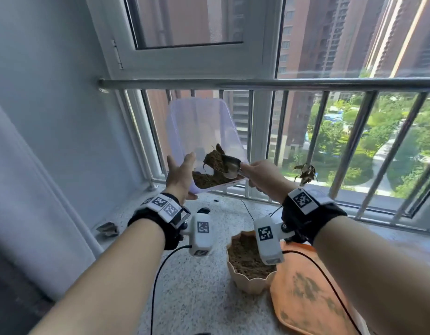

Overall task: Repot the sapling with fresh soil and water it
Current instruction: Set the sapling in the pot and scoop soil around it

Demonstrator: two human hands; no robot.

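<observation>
Speckled stone windowsill (192, 286) beside the railed window. A cream scalloped pot (247, 281) filled with soil stands on it. Touching the pot's right side lies an orange soil-stained mat (305, 293). Well left of the pot, near the wall, lies a crumpled dry leaf (108, 229).

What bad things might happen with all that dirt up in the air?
The metal scoop in the right hand is heaped with soil, so some may spill before reaching the pot. The left hand holds the clear tub steeply tilted, so its soil might slide out onto the ledge.
</observation>
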